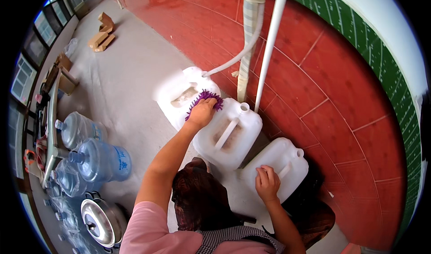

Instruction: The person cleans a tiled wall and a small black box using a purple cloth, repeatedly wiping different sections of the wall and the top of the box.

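Note:
My left hand (202, 113) grips a purple chenille cleaning cloth (209, 95), pressed down where two white plastic jerrycans meet. The far jerrycan (168, 89) has a pale hose (247, 48) running into its mouth. Beside it, the middle jerrycan (251, 122) has an uncapped neck and brownish dirt in the hollow under its handle. On the near jerrycan (293, 183), also uncapped, my right hand (268, 183) rests beside the handle with slightly bent fingers, holding nothing.
A wrapped upright pipe (251, 28) and a thin white pole (272, 45) stand behind the jerrycans, before red tiles (303, 85). Large blue water bottles (104, 159) and a lidded steel pot (101, 223) stand at left. Cardboard pieces (101, 40) lie farther off.

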Motion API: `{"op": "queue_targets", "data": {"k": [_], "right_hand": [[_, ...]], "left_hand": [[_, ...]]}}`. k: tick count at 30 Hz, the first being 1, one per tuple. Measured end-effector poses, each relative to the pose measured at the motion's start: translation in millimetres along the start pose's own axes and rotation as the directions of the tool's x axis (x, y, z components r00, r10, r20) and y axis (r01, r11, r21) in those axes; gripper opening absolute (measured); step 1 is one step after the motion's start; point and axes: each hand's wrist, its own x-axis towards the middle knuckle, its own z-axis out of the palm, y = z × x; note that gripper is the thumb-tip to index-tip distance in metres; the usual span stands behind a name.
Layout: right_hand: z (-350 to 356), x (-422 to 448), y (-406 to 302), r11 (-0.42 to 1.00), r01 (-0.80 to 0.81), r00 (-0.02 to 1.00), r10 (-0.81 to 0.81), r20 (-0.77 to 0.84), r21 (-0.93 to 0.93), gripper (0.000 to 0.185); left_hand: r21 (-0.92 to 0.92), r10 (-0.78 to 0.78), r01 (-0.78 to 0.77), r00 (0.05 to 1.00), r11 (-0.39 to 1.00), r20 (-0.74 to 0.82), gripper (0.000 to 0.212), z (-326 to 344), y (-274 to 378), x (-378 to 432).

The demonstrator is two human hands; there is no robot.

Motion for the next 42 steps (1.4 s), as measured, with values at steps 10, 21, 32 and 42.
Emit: {"op": "queue_targets", "data": {"k": [10, 21, 32, 42], "right_hand": [[-0.6, -8.5, 6.1, 1.000, -0.001, 1.000, 0.001, -0.015, 0.006, 0.018], [0.1, -8.7, 9.8, 0.999, -0.040, 0.999, 0.040, -0.005, 0.023, 0.018], [0.0, -7.6, 12.7, 0.999, -0.013, 0.999, 0.015, -0.048, 0.040, 0.017], [-1.1, -15.7, 14.2, 0.999, 0.018, 0.999, -0.016, -0.052, 0.039, 0.016]], "left_hand": [[0.082, 0.266, -0.290, 0.938, 0.953, 0.224, 0.028, -41.7, 14.4, -111.7], [-0.008, -0.068, 0.068, 0.996, 0.998, -0.059, 0.024, 10.0, 37.3, 22.1], [0.252, 0.456, -0.452, 0.889, 0.856, 0.047, 0.014, 76.8, 158.4, 12.2], [0.372, 0.407, -0.410, 0.909, 0.833, 0.090, 0.015, 56.8, 172.2, -164.8]]}}
